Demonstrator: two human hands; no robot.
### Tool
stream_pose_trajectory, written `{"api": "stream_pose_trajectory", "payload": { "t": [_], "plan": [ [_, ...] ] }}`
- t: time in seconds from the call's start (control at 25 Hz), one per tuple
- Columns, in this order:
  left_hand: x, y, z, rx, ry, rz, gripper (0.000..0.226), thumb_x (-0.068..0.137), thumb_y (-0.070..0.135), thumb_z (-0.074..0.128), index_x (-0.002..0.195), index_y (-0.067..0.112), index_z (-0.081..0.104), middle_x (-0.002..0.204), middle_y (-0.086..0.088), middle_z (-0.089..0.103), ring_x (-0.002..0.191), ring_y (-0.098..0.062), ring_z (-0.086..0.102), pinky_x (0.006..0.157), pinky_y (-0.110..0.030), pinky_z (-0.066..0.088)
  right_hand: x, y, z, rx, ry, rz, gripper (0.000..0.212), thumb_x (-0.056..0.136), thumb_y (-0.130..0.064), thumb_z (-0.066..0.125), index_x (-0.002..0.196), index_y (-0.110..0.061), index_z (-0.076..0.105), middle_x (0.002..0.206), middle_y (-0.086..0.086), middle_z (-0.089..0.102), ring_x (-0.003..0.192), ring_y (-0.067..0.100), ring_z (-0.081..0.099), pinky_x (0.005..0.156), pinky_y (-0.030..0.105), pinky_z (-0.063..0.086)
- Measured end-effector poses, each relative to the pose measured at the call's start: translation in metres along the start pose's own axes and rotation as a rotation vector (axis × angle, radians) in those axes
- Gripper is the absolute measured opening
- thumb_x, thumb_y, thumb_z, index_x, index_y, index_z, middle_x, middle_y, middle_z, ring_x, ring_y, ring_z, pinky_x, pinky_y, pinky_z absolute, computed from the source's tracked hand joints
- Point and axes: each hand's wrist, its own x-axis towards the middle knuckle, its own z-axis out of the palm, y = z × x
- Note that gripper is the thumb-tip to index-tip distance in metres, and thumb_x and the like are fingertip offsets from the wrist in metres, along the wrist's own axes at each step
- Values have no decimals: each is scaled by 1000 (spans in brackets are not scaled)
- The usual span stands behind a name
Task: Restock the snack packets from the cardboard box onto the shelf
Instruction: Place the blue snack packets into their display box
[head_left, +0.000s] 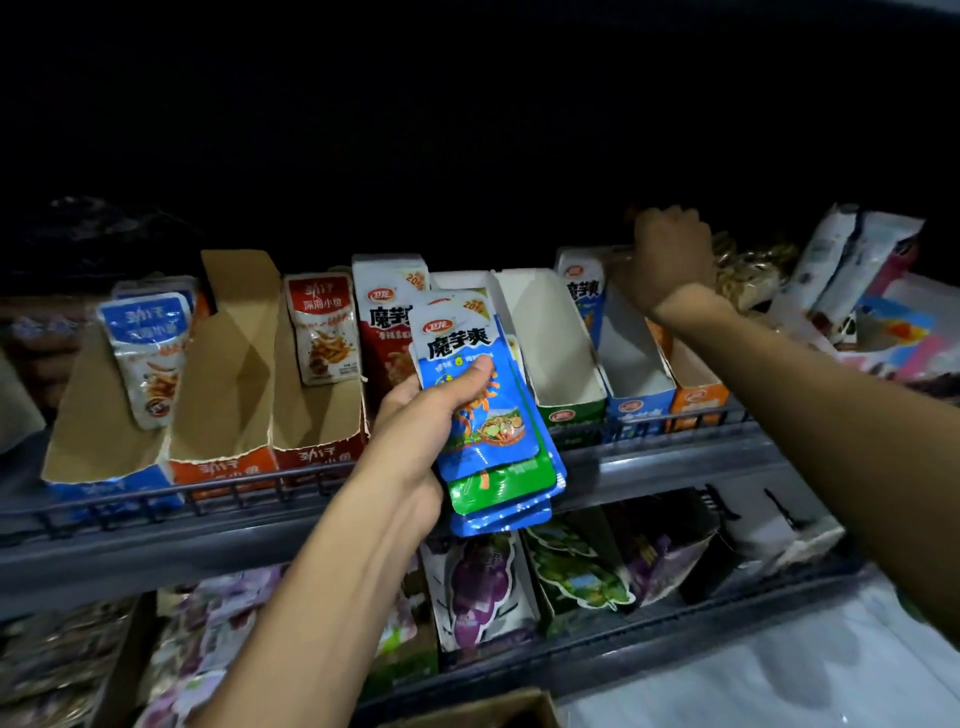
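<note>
While my left hand (415, 415) grips a fanned stack of glossy flat snack packets (483, 415) — at least three blue, one green — before the shelf (675, 457), my right hand (670, 254) reaches behind the blue tray (636, 402); fingers hidden, grip undeterminable. Cardboard box (498, 709) corner at bottom edge.

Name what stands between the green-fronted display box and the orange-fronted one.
Head view: a blue-fronted display box, between the green-fronted box and orange-fronted box.
</note>
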Motion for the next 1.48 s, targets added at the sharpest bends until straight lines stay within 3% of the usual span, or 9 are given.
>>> {"api": "stream_pose_trajectory", "payload": {
  "t": [0.16, 0.32, 0.44, 0.52, 0.8, 1.0, 1.16, 1.28, 1.48],
  "plan": [
    [0, -6, 6, -19, -19, 8, 31, 88, 16, 71, 118, 11, 67, 99, -8, 77, 80, -21, 75, 69, -38, 63, -43, -13, -34, 538, 64, -66, 20, 82, -17, 53, 102, -17, 58, 94, 9, 62, 84, 30, 59, 69, 39, 45],
    [-5, -15, 22, -78, -18, 48, 32, 91, 13, 67, 123, 11, 64, 105, -9, 76, 86, -22, 73, 70, -36, 63, -111, -46, -73, 1042, -455, -54, 17, 85, -28, 69, 97, -23, 58, 81, -6, 55, 63, 5, 50, 61, 28, 42],
    [-11, -18, 30, -127, -32, 71, 31, 92, 15, 66, 122, 10, 64, 98, -9, 76, 74, -16, 73, 60, -30, 60, -124, -47, -86, 1003, -575, -106, 54, 67, -47, 81, 111, -30, 56, 88, -6, 50, 55, -4, 47, 59, 18, 37],
    [-14, -17, 30, -139, -56, 67, 30, 93, 19, 65, 122, 11, 64, 102, -11, 76, 81, -22, 74, 69, -37, 62, -121, -45, -89, 973, -570, -132, 60, 64, -42, 85, 116, -31, 56, 89, -6, 48, 54, -6, 47, 57, 13, 34],
    [-22, -11, 21, -36, -131, 52, 30, 90, -1, 61, 117, 11, 66, 109, -13, 74, 103, -34, 69, 91, -51, 55, -119, -52, -95, 1359, -619, 445, 32, 85, -10, 71, 113, -15, 57, 54, -11, 61, 51, 2, 61, 52, 23, 49],
    [-20, -8, 15, 133, -193, 106, 37, 91, -3, 60, 122, 16, 62, 111, -6, 75, 101, -26, 70, 92, -46, 56, -98, -46, -99, 1297, -650, 377, 17, 84, -23, 71, 82, -19, 55, 51, -12, 58, 44, 1, 53, 54, 24, 43],
    [-17, -8, 15, 111, -242, 98, 37, 91, -1, 60, 124, 16, 61, 116, -6, 73, 106, -26, 69, 93, -42, 55, -79, -43, -96, 1471, -626, 338, 23, 82, -2, 68, 96, -16, 56, 74, -2, 65, 55, 5, 59, 48, 18, 44],
    [-13, -7, 14, 116, -280, 98, 38, 90, -2, 62, 124, 13, 60, 116, -8, 73, 111, -31, 67, 99, -48, 51, -72, -40, -95, 1433, -687, 267, 34, 81, -10, 73, 112, -11, 57, 93, 10, 73, 72, 18, 69, 66, 33, 54],
    [-7, -8, 12, 23, -154, 106, 27, 90, 5, 62, 115, 15, 65, 110, -8, 75, 105, -30, 69, 92, -46, 55, -47, -11, -94, 1480, -429, 406, 21, 86, -1, 64, 106, -6, 65, 81, 2, 73, 64, 10, 69, 55, 21, 53]
  ]
}}
